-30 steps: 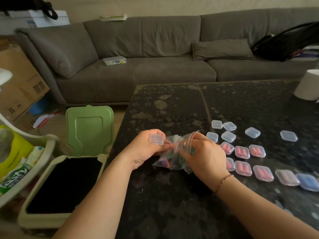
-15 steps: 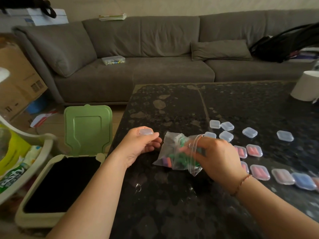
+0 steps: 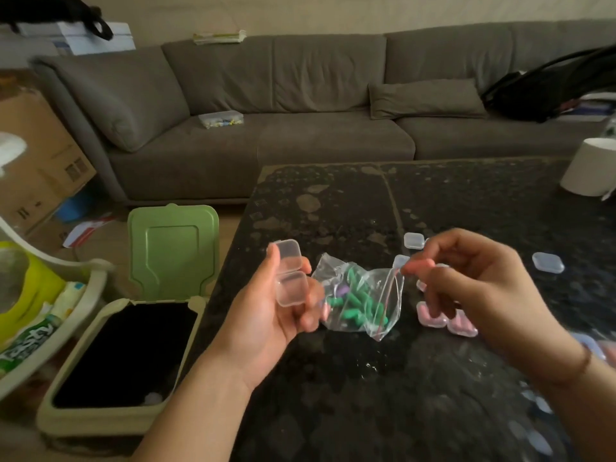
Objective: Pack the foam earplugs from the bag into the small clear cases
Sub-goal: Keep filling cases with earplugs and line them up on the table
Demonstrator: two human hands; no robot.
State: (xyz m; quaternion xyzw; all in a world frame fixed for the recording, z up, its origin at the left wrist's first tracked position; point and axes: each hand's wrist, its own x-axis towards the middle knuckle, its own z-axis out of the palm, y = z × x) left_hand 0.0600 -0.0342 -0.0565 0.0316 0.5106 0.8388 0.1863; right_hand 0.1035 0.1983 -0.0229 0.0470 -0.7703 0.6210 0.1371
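Left hand (image 3: 266, 315): holds an open clear case (image 3: 289, 278) upright in its fingers, lid hinged up, tray facing the person. Prob held off the table, just left of the bag, so an earplug can be dropped straight in.
Right hand (image 3: 466, 281): thumb + fingertips pinch a pink earplug (image 3: 418, 265), lifted above the bag's mouth, not yet in the case. Other fingers curled.
Bag (image 3: 361, 300): clear zip bag lying on the table between the two hands, toward the table's left edge; mouth turned to the right-hand side, prob for easy reach. Inside: mostly green earplugs (image 3: 353, 305), a purple one, a pink one at the left end.
Filled cases (image 3: 433, 316): pink pairs in shut cases, right of the bag, partly hidden behind the right hand; more along the near right edge, blurred.
Empty cases (image 3: 547, 262): shut clear ones further in on the table, apart from the filled lot; looks like stock kept separate from done work.
Table (image 3: 333, 395): dark speckled stone top.
Bin (image 3: 126, 355): off the table's left edge, green lid up.
Writing: green packet (image 3: 25, 341) in the basket at far left has white lettering, too skewed to read. Cardboard box (image 3: 36, 155) print too small. None on bag or cases.
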